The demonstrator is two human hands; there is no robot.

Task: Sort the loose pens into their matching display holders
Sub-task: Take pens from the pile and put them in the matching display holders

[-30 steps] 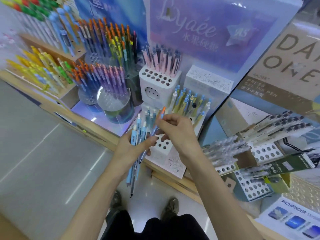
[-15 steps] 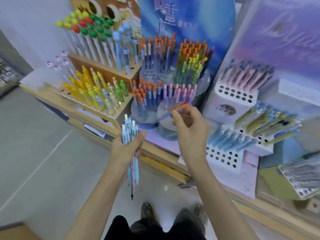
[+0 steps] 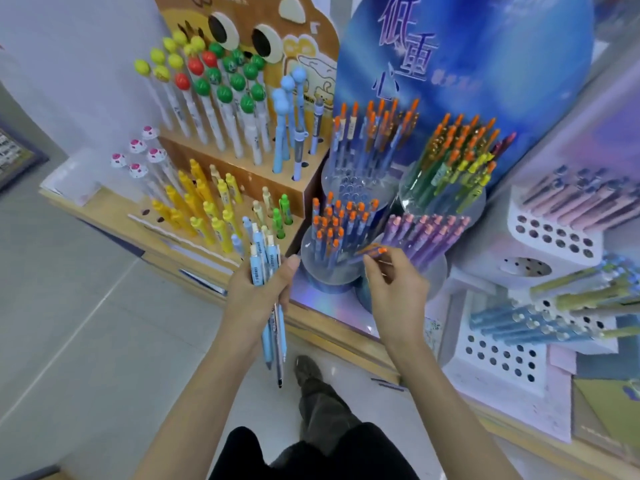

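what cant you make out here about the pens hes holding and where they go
Head view only:
- Orange-capped pen in the right hand: barrel blurred, its colour unclear.
- Blue pens: count hidden by the left hand.
- Barrel print: too small.
- Free holes in the round holder: hidden by pens.

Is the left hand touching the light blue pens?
Touching. The head view shows the left hand wrapped around the bundle of light blue pens.

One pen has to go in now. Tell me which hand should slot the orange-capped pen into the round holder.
Right. The right hand already pinches the orange-capped pen beside the round holder; the left hand is full of light blue pens.
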